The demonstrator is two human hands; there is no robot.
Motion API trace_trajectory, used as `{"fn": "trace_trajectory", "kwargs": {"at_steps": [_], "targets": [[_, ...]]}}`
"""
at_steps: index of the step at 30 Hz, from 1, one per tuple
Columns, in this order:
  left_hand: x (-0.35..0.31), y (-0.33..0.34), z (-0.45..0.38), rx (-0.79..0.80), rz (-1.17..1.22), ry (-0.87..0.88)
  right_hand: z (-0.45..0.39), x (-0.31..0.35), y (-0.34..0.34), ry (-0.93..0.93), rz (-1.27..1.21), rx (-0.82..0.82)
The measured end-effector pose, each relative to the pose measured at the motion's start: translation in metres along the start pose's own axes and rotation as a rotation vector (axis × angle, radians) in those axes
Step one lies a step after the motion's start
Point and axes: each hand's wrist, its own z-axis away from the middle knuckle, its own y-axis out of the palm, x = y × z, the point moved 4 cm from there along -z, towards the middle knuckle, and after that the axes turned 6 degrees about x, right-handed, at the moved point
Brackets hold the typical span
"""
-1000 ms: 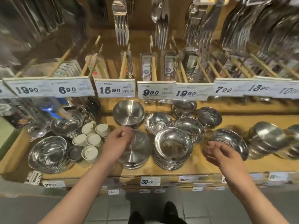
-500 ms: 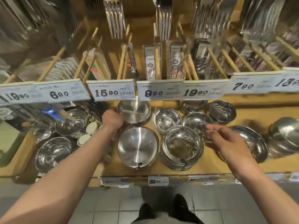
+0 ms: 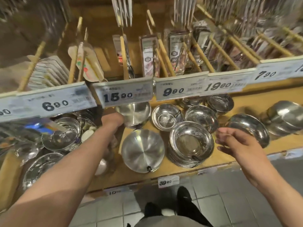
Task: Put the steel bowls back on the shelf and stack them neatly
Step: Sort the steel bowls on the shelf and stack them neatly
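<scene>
Now two hands: left hand (image 3: 113, 117) grips the far steel bowl (image 3: 136, 114) under the price tags (image 3: 126, 94), fingers hidden; right hand (image 3: 236, 143) loosely open, empty, near the bowl stack (image 3: 191, 143).

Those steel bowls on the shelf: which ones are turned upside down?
The two by the left hand: the front bowl and the back bowl under the 15.90 tag show their undersides; the neighbouring bowls face up.
</scene>
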Motion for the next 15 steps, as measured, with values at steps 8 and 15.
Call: {"fn": "trace_trajectory", "kwargs": {"at_steps": [8,15], "targets": [[0.011,-0.012,-0.001,-0.02,0.442,-0.033,0.006,0.001,0.003,0.003,-0.033,-0.019],[0.014,-0.028,0.025,-0.052,0.641,0.014,-0.001,0.005,0.017,-0.029,-0.02,0.045]]}}
